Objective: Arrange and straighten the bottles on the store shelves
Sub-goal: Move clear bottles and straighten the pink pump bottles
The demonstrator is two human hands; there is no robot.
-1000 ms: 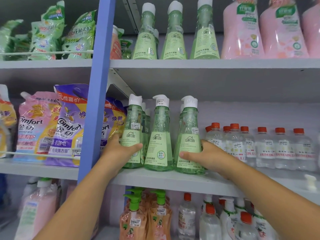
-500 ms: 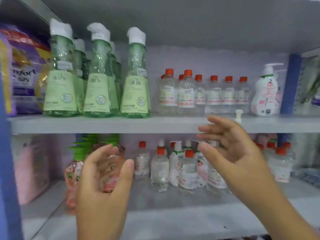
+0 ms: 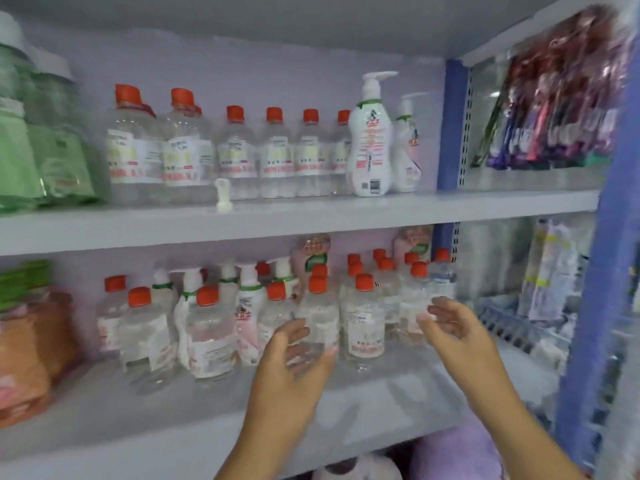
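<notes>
Nearest, two bare hands raised before the lower shelf [image 3: 381,403]: left hand [image 3: 294,355] with fingers loosely spread, palm turned inward, holding nothing, fingertips just in front of a clear red-capped bottle [image 3: 320,317]; right hand [image 3: 453,327] likewise relaxed and empty, near the right end of the same cluster. Held apart like that, probably to bracket the group from both sides and push it square — a judgement, not something shown.

Behind the hands, a loose crowd of clear bottles with red caps, mixed with white pump bottles [image 3: 249,306] carrying green collars. Roughly fifteen red caps countable, four or five pumps; blur and overlap prevent an exact tally. Staggered, not in rows, so clearly the part of the task not yet done.

Farther up, on the middle shelf [image 3: 311,216], a tidier line — about eight red caps visible, front two standing forward of the rest. Beside them two white pump dispensers [image 3: 370,140], one behind the other, against the blue upright [image 3: 450,126]. One small white loose piece [image 3: 223,195] at the shelf edge. At far left, two green bottles [image 3: 52,140], blurred.
</notes>
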